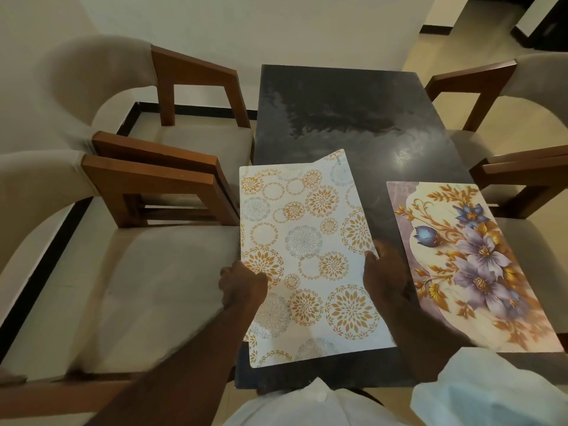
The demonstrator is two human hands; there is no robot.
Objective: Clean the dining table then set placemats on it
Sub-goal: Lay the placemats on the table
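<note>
Circle-print placemat (307,256) | left hand (242,284) grips left edge | right hand (384,272) pinches right edge | corner print (339,159) unreadable

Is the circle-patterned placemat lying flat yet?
Not yet: the placemat bows at its far edge; left hand and right hand grip it.

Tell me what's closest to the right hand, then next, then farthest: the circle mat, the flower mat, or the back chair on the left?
1. Circle mat: the right hand holds its right edge.
2. Flower mat: lying just to the right of that hand.
3. Back left chair: far off, beside the far left end of the table.
</note>
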